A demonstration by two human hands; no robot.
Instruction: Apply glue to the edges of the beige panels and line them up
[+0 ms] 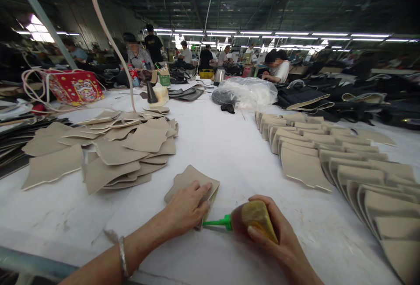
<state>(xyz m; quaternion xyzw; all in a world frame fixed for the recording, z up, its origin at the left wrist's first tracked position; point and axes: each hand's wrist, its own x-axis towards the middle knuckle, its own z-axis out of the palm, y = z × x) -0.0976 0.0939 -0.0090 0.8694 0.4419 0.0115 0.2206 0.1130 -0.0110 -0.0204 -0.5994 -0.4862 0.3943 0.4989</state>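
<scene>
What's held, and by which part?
Right hand: the bottle, by its body. Left hand: on the right side of a beige piece; can't tell if pinched.

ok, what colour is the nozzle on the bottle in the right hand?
Bright green nozzle; the head view, the only one, shows it.

Matt panel (188, 175), translucent plastic bottle (256, 216)

The panel looks smooth and leather-like; the green nozzle (226, 222) is plastic. The clear plastic bag (257, 92) is crinkled and shiny, the bracelet (122, 256) shiny metal, the counter (213, 145) matt white.
</scene>
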